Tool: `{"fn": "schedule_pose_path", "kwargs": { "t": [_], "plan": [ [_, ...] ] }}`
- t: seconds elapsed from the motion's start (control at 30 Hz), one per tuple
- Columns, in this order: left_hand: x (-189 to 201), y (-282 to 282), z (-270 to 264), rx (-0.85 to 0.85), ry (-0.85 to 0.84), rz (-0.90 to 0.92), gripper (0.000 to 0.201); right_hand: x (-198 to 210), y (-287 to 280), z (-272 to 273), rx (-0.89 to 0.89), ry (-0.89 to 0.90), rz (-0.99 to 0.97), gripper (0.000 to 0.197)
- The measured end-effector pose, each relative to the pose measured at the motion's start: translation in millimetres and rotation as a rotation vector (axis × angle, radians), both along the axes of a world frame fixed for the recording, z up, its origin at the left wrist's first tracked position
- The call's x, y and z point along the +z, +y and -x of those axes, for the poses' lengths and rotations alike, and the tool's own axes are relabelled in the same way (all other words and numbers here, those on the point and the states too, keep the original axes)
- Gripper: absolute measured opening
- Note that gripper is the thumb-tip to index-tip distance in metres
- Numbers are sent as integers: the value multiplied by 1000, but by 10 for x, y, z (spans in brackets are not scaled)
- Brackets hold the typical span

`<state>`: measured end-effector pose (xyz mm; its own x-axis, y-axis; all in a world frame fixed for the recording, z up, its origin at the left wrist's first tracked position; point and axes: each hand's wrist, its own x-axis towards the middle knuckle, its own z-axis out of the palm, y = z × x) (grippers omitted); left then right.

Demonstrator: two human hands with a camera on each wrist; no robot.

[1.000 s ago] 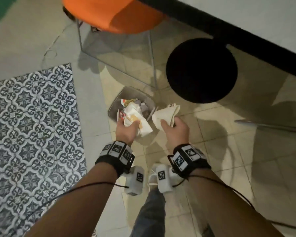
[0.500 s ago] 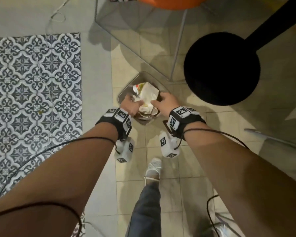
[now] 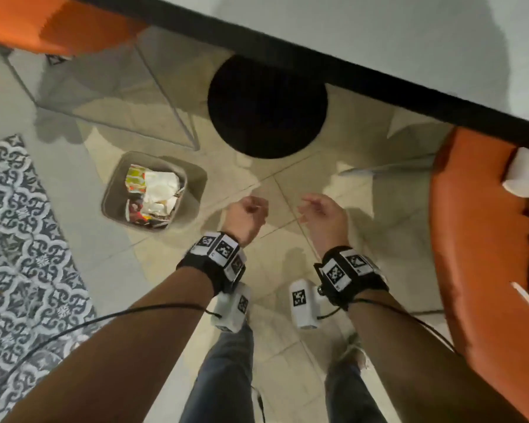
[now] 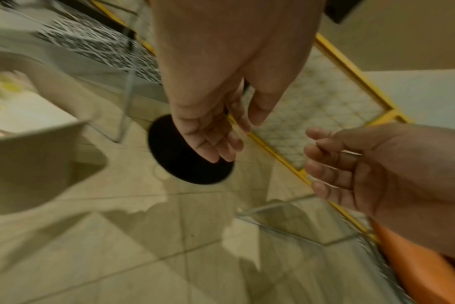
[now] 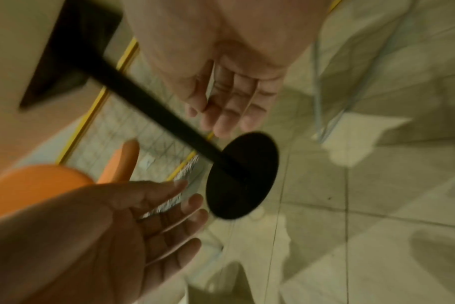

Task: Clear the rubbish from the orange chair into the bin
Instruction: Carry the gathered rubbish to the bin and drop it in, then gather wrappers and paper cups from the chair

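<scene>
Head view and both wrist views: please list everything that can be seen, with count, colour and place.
bin: one, grey-beige, on the floor left of the hands
rubbish in bin: several pieces, white and coloured wrappers, inside the bin
orange chair: one, orange, at right, part under the table
rubbish on chair: some white pieces, on the right chair's seat
second orange chair: one, orange, top left
table: one, pale top with black edge, upper right
table base: one, black round disc, on the floor
rug: one, blue-white pattern, left
left hand: one, empty, over the floor
right hand: one, empty, fingers loose
</scene>
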<state>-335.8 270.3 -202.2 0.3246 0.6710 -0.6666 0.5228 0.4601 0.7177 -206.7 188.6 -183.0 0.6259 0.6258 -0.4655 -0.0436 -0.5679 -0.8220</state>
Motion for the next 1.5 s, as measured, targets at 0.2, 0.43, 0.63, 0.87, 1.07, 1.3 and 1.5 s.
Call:
{"fn": "schedule_pose_path", "kwargs": {
  "t": [0.2, 0.43, 0.63, 0.87, 1.07, 1.3, 1.5],
  "plan": [
    [352, -1244, -1607, -216, -126, 46, 18, 401, -1741, -1423, -381, -119, -73, 20],
    [582, -2582, -3042, -525, -153, -16, 18, 621, -3502, -2633, -599, -350, 89, 18],
    [596, -3284, -3689, -878, -138, -346, 6, 505, -4085, -3496, -580, -556, 353, 18],
    [572, -3341, -4295, -613, -165, -845, 21, 233, -3865, -4161, -93, -435, 657, 45],
    [676, -3051, -4788, -1182, 192, -1041, 46, 270, -3840, -4284, -197, -396, 512, 27],
    [640, -3038, -4739, -1164, 102, -1118, 31, 325, -4065, -4093, -536, -515, 204, 9],
    [747, -2941, -4423, -657, -241, -914, 23, 471, -4215, -3591, -331, -412, 210, 16]
  ]
}}
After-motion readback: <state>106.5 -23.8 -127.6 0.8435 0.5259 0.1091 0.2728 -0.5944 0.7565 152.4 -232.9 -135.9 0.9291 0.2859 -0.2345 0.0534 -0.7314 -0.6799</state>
